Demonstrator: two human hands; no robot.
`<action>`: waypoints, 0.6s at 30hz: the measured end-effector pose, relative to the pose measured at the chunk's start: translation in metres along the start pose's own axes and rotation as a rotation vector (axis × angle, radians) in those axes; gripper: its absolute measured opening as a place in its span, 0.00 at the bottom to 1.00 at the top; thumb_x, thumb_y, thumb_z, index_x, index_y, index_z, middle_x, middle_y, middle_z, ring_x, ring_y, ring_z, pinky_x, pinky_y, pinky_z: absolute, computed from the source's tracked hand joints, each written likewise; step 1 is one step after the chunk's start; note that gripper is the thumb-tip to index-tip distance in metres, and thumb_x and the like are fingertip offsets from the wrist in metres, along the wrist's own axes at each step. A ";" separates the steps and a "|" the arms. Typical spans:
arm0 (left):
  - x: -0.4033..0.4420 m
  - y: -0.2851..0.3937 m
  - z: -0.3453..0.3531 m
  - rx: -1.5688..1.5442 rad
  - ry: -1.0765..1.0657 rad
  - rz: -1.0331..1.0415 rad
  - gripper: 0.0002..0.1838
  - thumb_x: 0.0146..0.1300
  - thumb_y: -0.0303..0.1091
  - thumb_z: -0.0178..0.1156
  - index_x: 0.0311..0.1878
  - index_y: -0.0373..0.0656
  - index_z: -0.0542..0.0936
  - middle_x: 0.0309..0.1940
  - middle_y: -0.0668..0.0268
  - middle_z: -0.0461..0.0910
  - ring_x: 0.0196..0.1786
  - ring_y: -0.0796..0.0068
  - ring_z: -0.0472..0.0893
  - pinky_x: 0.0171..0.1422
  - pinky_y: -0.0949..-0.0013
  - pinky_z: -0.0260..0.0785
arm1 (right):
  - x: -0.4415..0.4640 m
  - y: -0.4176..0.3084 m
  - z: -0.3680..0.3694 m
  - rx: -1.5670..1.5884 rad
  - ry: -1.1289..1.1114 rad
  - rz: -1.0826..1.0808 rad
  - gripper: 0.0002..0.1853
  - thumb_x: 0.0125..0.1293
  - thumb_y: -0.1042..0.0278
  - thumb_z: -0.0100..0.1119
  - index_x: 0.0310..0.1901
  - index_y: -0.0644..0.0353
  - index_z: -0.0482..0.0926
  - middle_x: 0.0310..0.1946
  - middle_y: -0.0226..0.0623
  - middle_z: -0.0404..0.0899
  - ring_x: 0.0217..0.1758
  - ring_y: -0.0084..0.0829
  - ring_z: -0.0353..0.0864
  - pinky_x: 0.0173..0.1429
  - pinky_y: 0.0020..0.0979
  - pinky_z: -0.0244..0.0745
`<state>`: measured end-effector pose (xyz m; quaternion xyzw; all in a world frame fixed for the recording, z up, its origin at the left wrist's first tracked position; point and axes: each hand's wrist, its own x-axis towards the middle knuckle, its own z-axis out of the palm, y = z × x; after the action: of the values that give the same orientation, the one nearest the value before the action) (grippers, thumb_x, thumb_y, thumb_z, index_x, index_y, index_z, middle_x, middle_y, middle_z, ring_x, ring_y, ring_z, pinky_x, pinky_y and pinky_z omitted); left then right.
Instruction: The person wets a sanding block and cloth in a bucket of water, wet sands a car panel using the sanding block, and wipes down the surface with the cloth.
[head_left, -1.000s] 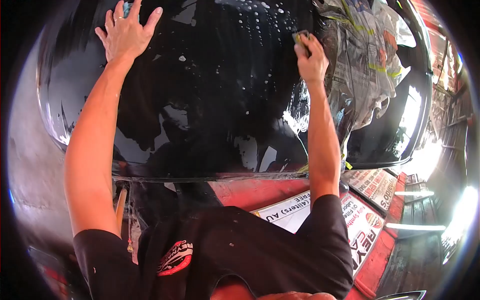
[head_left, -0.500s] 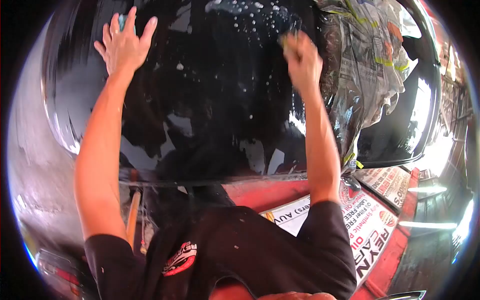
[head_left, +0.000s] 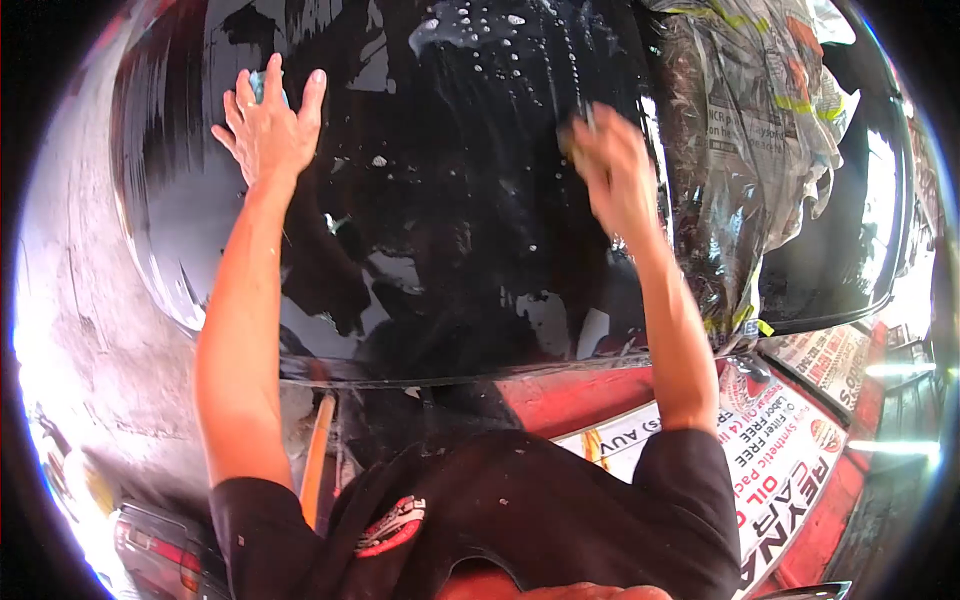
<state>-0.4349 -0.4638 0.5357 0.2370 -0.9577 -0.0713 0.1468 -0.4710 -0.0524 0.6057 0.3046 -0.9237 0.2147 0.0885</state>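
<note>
Left hand (head_left: 272, 135) on left part of black panel (head_left: 440, 250), fingers splayed over a blue pad (head_left: 257, 87). Right hand (head_left: 620, 170) on panel's right part, beside its newspaper covering (head_left: 745, 130), fingers curled round a small blurred block (head_left: 567, 142).

Looks like a car workshop, with a shiny black car part (head_left: 460, 240), newspaper (head_left: 745, 130) stuck over some, and an oil sign (head_left: 800, 475).
</note>
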 end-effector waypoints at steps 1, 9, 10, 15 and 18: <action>0.000 0.003 -0.002 0.007 -0.006 -0.006 0.42 0.69 0.74 0.47 0.79 0.60 0.65 0.80 0.51 0.56 0.82 0.40 0.52 0.80 0.26 0.40 | -0.040 -0.018 -0.012 0.024 -0.062 0.071 0.23 0.56 0.77 0.71 0.55 0.49 0.86 0.63 0.44 0.79 0.67 0.47 0.77 0.71 0.44 0.72; -0.003 0.002 -0.003 -0.001 -0.025 -0.031 0.41 0.69 0.74 0.47 0.79 0.63 0.65 0.81 0.53 0.55 0.82 0.44 0.52 0.81 0.29 0.40 | 0.138 0.019 0.043 -0.035 0.044 -0.069 0.16 0.66 0.68 0.66 0.55 0.52 0.85 0.61 0.46 0.80 0.63 0.49 0.79 0.66 0.43 0.76; 0.000 0.002 -0.004 -0.006 -0.030 -0.021 0.41 0.69 0.74 0.47 0.79 0.63 0.65 0.81 0.53 0.55 0.83 0.44 0.52 0.81 0.29 0.40 | 0.130 0.009 0.039 0.004 -0.008 0.034 0.16 0.66 0.68 0.64 0.55 0.51 0.85 0.61 0.45 0.81 0.64 0.48 0.78 0.68 0.44 0.74; -0.005 0.004 -0.006 -0.013 -0.066 -0.048 0.41 0.69 0.74 0.48 0.79 0.64 0.64 0.81 0.53 0.54 0.83 0.43 0.51 0.81 0.29 0.39 | -0.039 -0.036 -0.005 0.104 -0.107 0.014 0.20 0.59 0.78 0.69 0.53 0.50 0.88 0.61 0.41 0.81 0.69 0.44 0.76 0.72 0.42 0.71; -0.005 0.005 -0.009 -0.020 -0.055 -0.048 0.42 0.69 0.74 0.48 0.79 0.64 0.64 0.81 0.53 0.54 0.83 0.43 0.51 0.81 0.29 0.39 | -0.003 -0.021 0.001 0.109 -0.126 -0.076 0.16 0.60 0.77 0.68 0.50 0.53 0.88 0.61 0.43 0.81 0.66 0.46 0.78 0.70 0.44 0.73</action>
<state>-0.4298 -0.4577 0.5441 0.2565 -0.9546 -0.0911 0.1211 -0.4560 -0.0665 0.6109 0.3566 -0.9022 0.2416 0.0217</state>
